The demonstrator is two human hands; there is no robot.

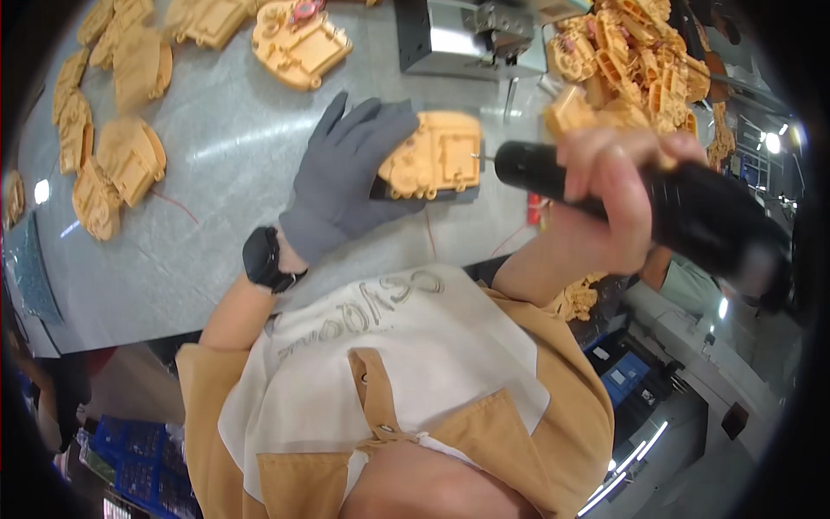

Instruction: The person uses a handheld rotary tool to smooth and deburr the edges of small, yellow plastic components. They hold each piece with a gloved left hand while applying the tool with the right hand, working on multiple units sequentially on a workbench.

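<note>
My left hand, in a grey glove, grips the left side of a light-orange plastic housing with a rectangular recess. Beneath the housing lies a dark block, mostly hidden. Bare fingers of my right hand wrap round a black electric screwdriver. The tool lies nearly level in the picture, and its thin bit points left at the housing's right edge. Whether the bit touches a screw is too small to tell.
Similar orange housings lie along the table's left side, and another at the back holds a pinkish part. A metal device stands at the back. A heap of orange parts fills the far right.
</note>
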